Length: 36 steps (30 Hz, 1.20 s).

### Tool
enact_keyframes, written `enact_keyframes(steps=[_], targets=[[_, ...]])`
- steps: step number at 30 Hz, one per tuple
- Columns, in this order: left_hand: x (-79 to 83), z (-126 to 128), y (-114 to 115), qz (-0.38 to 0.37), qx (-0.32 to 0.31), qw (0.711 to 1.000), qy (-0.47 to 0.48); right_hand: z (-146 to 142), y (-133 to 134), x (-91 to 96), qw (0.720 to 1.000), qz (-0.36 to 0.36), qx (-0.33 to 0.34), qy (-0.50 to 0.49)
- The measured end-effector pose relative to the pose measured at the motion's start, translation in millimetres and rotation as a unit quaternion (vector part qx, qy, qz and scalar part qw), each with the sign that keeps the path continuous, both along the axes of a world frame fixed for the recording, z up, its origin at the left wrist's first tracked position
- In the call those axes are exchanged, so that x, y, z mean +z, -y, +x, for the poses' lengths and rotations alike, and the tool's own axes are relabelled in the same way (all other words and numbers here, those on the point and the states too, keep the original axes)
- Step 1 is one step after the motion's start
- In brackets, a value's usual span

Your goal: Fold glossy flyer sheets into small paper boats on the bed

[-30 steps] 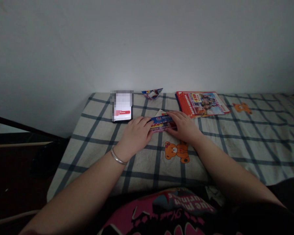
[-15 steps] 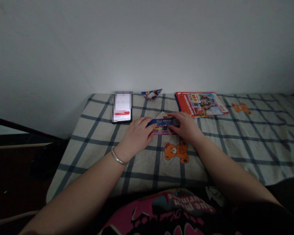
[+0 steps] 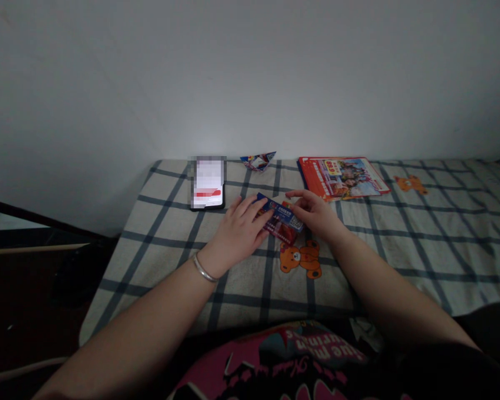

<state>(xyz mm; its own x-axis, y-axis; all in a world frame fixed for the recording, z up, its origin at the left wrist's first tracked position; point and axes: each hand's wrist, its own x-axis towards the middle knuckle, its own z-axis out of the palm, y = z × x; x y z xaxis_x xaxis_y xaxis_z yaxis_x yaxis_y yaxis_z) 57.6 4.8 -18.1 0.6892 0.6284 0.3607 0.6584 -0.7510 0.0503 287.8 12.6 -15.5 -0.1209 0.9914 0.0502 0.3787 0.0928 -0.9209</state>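
A folded flyer [image 3: 289, 218] with a blue printed strip and a small code square lies on the checked cloth, slanting down to the right. My left hand [image 3: 242, 225] rests over its left part, fingers spread on the paper, a silver bangle at the wrist. At the flyer's upper right edge is my right hand [image 3: 315, 215], thumb by the paper and index finger held apart from it. A pale corner of paper shows between the hands. Whether the right fingertips touch it is hard to see.
A lit phone [image 3: 208, 183] lies at the back left. Beside it, near the wall [image 3: 250, 83], stands a small folded paper shape [image 3: 259, 161]. A stack of red flyers [image 3: 345, 178] sits back right. The checked cloth [image 3: 241, 289] has printed bears.
The folded flyer has turned from level to slanting, its right end now closer to me. The left fingers have spread over it, and the right fingers have loosened from its end.
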Motion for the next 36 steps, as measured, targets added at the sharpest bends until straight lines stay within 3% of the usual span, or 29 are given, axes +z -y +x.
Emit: enact_keyframes(steps=[5,16,22,28,33,36], targets=[[-1.5,2,0,-0.011,-0.013,1.000,0.001,0,1,-1.8,0.998,0.010,0.061,0.027],[6.9,3,1,-0.022,-0.015,1.000,0.014,-4,6,-6.3,0.993,0.071,0.043,0.081],[7.8,5,0,-0.012,-0.028,0.999,0.022,-9,10,-3.0,0.980,0.094,0.053,0.167],[7.8,12,1,-0.012,0.009,1.000,0.026,-14,12,1.6,0.979,0.082,0.086,0.162],[8.3,14,1,0.001,0.053,0.998,0.027,-14,13,4.3,0.967,0.138,0.117,0.181],[8.0,11,-2,0.010,0.083,0.996,0.026,-12,11,2.7,0.960,0.171,0.100,0.199]])
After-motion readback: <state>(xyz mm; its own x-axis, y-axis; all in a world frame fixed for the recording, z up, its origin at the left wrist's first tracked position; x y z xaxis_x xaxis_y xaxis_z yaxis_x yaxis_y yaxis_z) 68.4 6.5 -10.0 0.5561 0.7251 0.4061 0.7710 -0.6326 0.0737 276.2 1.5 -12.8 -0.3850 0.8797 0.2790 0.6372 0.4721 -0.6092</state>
